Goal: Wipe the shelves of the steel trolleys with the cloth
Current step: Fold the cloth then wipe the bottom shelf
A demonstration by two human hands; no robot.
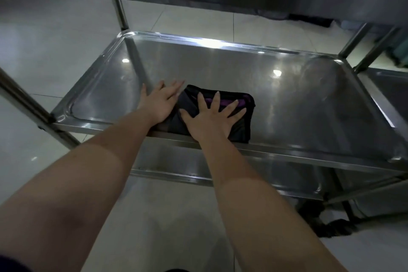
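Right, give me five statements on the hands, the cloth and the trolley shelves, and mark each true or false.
1. The right hand lies flat on the dark cloth, fingers spread. True.
2. The cloth lies on the bottom shelf. False: it lies on the middle shelf, with a lower shelf beneath.
3. The left hand is a closed fist. False: its fingers are straight, at the cloth's left edge.
4. The cloth shows a purple stripe. True.
5. The cloth sits at the shelf's far rim. False: it is at the near rim.
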